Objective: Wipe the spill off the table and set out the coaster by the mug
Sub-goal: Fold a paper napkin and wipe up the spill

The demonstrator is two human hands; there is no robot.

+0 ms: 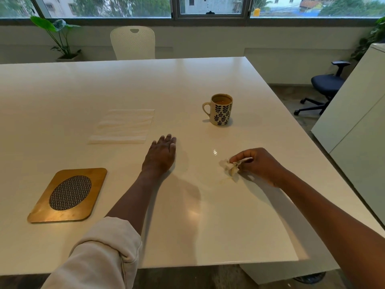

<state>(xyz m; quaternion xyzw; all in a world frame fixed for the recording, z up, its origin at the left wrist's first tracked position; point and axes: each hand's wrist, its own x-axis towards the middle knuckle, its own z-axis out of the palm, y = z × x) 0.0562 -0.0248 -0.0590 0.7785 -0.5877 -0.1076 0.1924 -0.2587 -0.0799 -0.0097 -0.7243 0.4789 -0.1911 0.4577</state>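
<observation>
A cream mug point(220, 110) with a dark leaf pattern stands on the white table point(104, 84), filled with brown drink, its handle to the left. My right hand point(258, 165) pinches a crumpled white tissue point(229, 166) against the tabletop, in front of the mug. A small wet glint point(215, 152) and a faint smear point(224, 180) lie beside the tissue. My left hand point(161, 154) rests flat on the table, fingers straight, to the left of the tissue. A wooden coaster point(68, 195) with a woven oval centre lies at the near left.
A flat stack of white paper napkins point(124, 126) lies left of the mug. A white chair point(133, 42) stands beyond the far edge, a dark office chair point(325, 86) and a white cabinet point(354, 113) to the right. Potted plant point(59, 36) at back left.
</observation>
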